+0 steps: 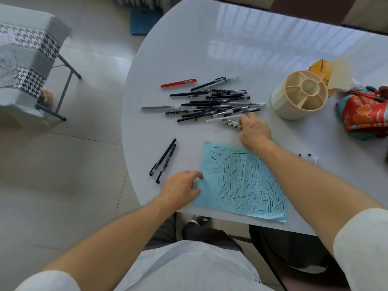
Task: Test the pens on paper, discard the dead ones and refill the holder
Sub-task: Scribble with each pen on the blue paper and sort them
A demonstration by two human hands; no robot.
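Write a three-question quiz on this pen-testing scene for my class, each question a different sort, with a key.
1. True or false: the pen holder already holds pens.
2. Which hand rests on the blue paper?
3. The red pen lies: A) in the holder, B) at the far left edge of the pen pile, C) on the paper.

Key: 1 false, its compartments look empty; 2 the left hand, while the right hand reaches the pile; 3 B.

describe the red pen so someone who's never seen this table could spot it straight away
Start at the white table and find the big heap of black pens in its middle, left of the cream holder. At the heap's far left corner, lying apart, is the red pen. It is the only one with an all-red barrel.
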